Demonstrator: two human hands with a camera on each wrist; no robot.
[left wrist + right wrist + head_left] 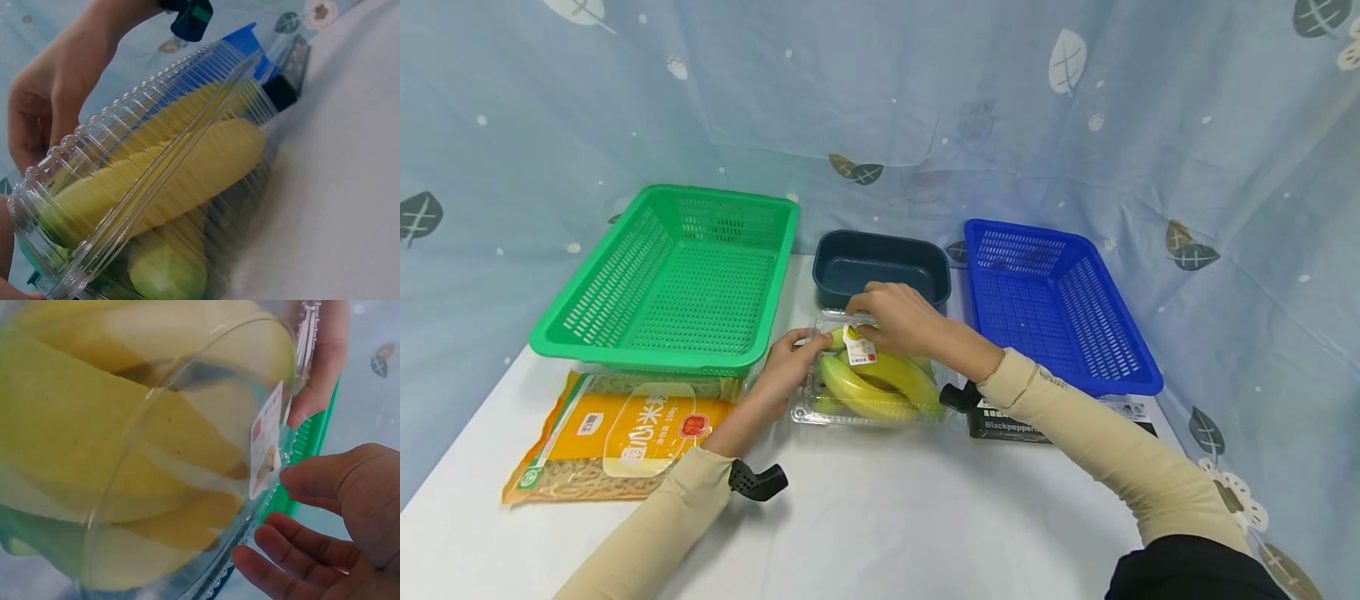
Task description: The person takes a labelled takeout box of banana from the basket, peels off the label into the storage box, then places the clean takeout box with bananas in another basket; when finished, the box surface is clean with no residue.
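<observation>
A clear plastic clamshell box [868, 392] of yellow bananas [880, 379] lies on the white table, in front of me at the centre. My left hand [805, 350] grips its left rim, thumb on top. My right hand [868, 312] reaches over the box and holds the far edge of the lid by the white label [859, 348]. The right wrist view has the box [156, 456] close up, my right hand [275, 512] with thumb and fingers at the rim beside the label [265, 444], and the left thumb [322, 375] along the rim. The left wrist view shows the ribbed lid [156, 169] and the right hand [50, 94] behind it.
A green basket [662, 283] stands at the back left, a dark blue tub [880, 262] behind the box, a blue basket [1052, 300] at the back right. A yellow noodle bag [617, 433] lies left, a black pepper packet [1011, 427] right. A leaf-print curtain surrounds the table.
</observation>
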